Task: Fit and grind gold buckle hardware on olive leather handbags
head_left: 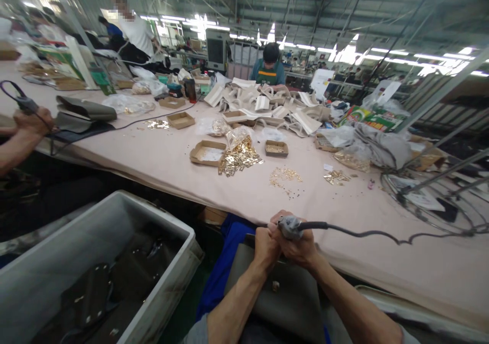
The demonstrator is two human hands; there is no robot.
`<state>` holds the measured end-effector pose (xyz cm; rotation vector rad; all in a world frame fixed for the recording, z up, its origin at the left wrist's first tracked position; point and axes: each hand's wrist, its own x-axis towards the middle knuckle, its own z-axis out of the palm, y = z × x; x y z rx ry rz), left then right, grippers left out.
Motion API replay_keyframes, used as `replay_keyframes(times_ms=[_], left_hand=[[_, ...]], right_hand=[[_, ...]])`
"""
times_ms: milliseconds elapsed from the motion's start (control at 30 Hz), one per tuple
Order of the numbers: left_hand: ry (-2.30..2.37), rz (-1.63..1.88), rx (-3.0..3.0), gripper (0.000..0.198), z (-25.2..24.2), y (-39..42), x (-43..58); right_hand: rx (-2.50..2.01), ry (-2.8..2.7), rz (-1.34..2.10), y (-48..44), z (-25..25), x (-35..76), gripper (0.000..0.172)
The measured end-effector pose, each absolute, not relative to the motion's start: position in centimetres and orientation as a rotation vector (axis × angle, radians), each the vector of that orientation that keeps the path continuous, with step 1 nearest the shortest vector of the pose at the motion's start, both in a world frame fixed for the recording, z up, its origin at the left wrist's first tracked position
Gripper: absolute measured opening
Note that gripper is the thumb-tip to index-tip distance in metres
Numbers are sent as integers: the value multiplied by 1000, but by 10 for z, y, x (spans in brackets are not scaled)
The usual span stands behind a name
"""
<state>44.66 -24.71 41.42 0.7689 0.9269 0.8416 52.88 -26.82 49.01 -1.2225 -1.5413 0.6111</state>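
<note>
An olive-grey bag (288,295) lies on my lap against the table edge, with a small metal fitting (275,286) on its front. My right hand (300,250) is closed around a corded electric screwdriver (289,227), its rear end wrapped in grey and its tip hidden. The black cable (355,230) runs off to the right across the table. Beside it, my left hand (266,247) is closed at the upper edge of the bag, touching the right hand. What its fingers grip is hidden.
A grey plastic bin (153,211) with dark bags stands at left. Gold metal pieces (240,156), small fittings (284,176) and cardboard trays (276,149) lie on the table (171,176). Pale bag parts (267,102) are heaped behind. A co-worker's hand (34,120) holds a tool at far left.
</note>
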Motion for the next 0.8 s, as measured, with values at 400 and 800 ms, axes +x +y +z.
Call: replay_keyframes(times_ms=[400,800], left_hand=[[870,817,692,15,412,-253,448],[908,796,684,16,411,-253,446]], right_hand=[[-1123,-1034,657,-265,504,538,24],[-985,-807,583,-260,493,547,23]])
